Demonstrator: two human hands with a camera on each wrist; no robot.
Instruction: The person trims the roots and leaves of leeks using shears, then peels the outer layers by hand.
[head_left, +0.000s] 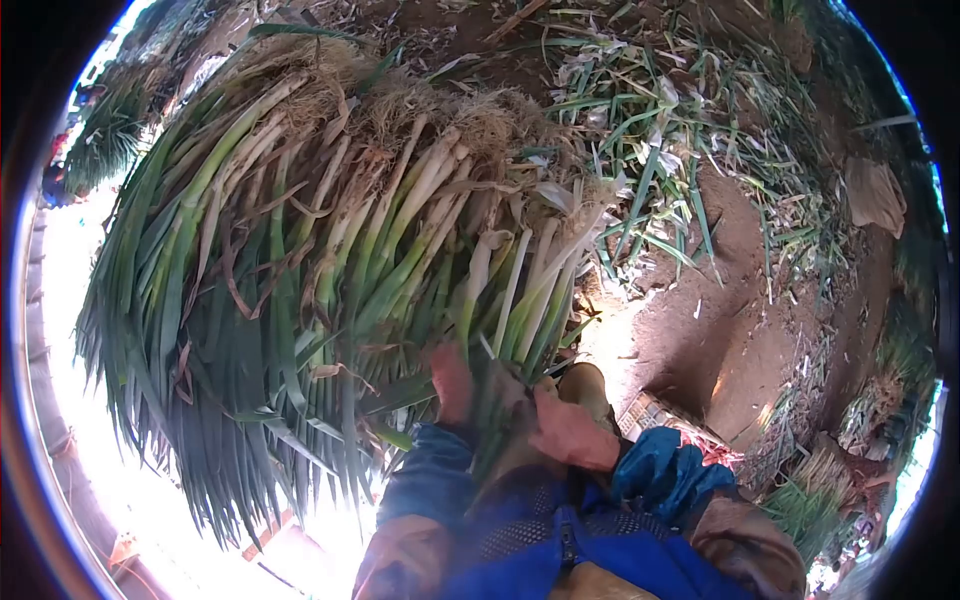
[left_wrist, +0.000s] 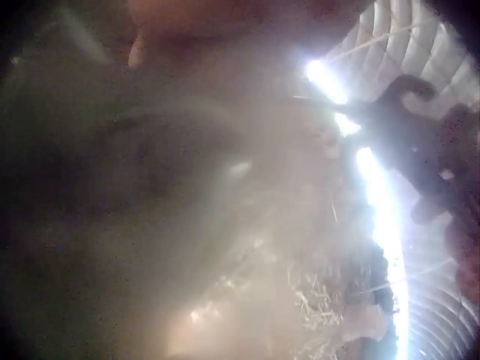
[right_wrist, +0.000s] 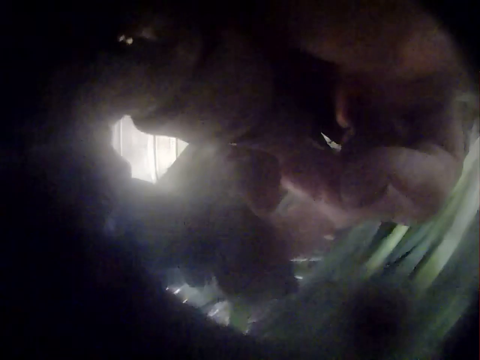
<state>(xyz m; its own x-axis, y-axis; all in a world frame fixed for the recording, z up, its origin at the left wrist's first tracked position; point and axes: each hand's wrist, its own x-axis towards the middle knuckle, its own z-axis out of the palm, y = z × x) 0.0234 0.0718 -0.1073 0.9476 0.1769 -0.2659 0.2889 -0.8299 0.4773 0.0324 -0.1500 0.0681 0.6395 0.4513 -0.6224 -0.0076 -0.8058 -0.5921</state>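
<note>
Blue sleeves (head_left: 440, 470) are sitting lowest in the head view, and from them both hands are reaching up into a few green onion stalks (head_left: 497, 400) held between them. Left hand (head_left: 450, 385): fingers are wrapping round the stalks near the green shafts, gripping. Right hand (head_left: 570, 432): it is closing on the same stalks from the other side, fingers curled; the right wrist view, dark and blurred, is showing curled fingers (right_wrist: 390, 187) against pale green stems (right_wrist: 420, 255). Left wrist view is too hazy to add anything. Beyond and above the hands, a large heap of green onions (head_left: 300, 260) is lying with rooty white ends away from the person and leaves drooping toward the left hand. Right of the hands, bare soil (head_left: 740, 330) and scattered trimmings (head_left: 660, 130). Handling, judged: stalks light, bendable, leaves easily bruised; firmest hold likely on the white shanks, not the floppy tops.
</note>
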